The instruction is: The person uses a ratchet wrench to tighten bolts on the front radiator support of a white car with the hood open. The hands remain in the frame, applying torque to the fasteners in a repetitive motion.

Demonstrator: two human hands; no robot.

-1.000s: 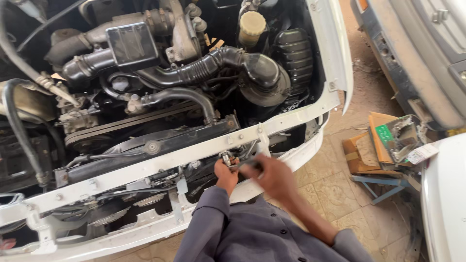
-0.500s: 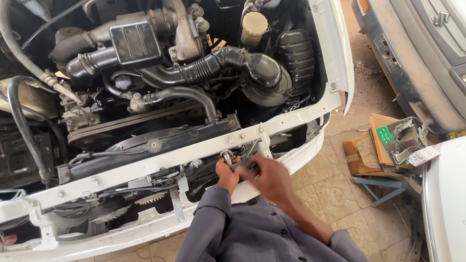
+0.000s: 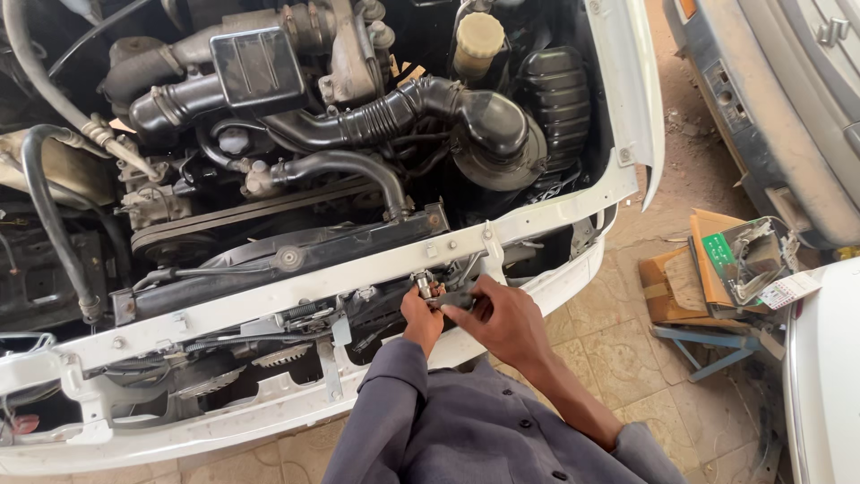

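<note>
Both hands work at the front of a white car with its engine bay open. My left hand pinches a small metal part just under the white front crossbar. My right hand grips a dark tool handle that points left at that same part. The two hands nearly touch. Grey sleeves cover both forearms. The tool's tip is hidden between the fingers.
Behind the crossbar lie black intake hoses, a round air housing, a belt and a yellow-capped reservoir. Cardboard boxes and a blue stand sit on the tiled floor at right, beside another vehicle.
The camera has shifted slightly; both hands stay at the same spot under the crossbar, with small finger movements on the part and tool.
</note>
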